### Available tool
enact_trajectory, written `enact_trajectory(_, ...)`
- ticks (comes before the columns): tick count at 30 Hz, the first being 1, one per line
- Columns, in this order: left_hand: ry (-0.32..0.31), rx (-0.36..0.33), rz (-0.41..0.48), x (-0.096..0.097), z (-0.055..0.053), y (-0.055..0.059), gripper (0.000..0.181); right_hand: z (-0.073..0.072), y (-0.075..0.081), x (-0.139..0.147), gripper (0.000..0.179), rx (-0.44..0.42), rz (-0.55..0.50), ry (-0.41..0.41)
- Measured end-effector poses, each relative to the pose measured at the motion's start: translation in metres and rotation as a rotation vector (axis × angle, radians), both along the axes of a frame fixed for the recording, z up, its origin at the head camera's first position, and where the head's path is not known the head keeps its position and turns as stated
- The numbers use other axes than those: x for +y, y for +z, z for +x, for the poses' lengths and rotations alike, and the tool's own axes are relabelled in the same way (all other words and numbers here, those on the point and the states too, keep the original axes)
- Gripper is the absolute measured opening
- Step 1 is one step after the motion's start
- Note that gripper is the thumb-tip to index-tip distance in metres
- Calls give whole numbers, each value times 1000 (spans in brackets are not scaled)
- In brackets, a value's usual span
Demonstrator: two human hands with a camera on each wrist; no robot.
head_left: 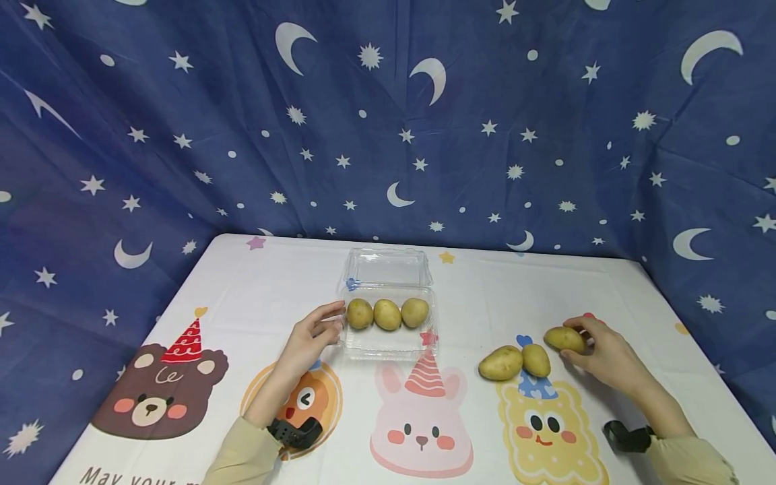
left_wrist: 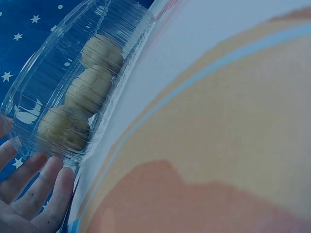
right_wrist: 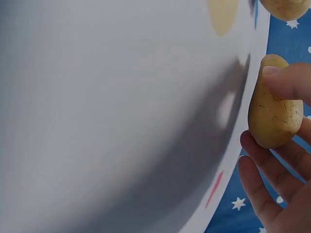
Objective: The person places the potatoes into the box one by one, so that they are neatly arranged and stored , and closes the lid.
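A clear plastic clamshell box (head_left: 388, 345) stands with its lid raised at the back. Three potatoes (head_left: 387, 314) sit in a row inside it. My left hand (head_left: 312, 338) is at the box's left end, its loosely bent fingers touching or almost touching the wall. The left wrist view shows these fingers (left_wrist: 57, 187) against the box's end. On the right, my right hand (head_left: 606, 353) holds another potato (head_left: 565, 339) between thumb and fingers. In the right wrist view the thumb presses on this potato (right_wrist: 274, 114), with fingers around its other side.
Left of my right hand, a larger potato (head_left: 500, 364) and a smaller potato (head_left: 536, 360) lie touching on the white printed tablecloth (head_left: 291, 269). A blue curtain (head_left: 339, 135) with stars and moons hangs behind the table.
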State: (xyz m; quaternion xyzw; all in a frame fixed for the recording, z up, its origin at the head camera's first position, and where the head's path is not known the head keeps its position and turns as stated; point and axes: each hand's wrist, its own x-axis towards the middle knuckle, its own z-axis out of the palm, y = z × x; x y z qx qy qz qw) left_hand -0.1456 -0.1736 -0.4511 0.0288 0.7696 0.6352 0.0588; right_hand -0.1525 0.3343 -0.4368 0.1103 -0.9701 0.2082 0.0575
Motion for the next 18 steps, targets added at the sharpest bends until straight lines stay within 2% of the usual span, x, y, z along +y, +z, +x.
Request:
enact_trajectory(5, -4, 4, 3, 0, 1, 0, 43, 1, 5, -4, 48, 65, -16, 26)
enact_trajectory(10, -7, 10, 8, -1, 1, 1, 43, 3, 14, -11, 49, 86, -5, 33)
enact_trajectory(18, -11, 11, 7, 0, 1, 0, 43, 5, 27, -26, 48, 162, -27, 96)
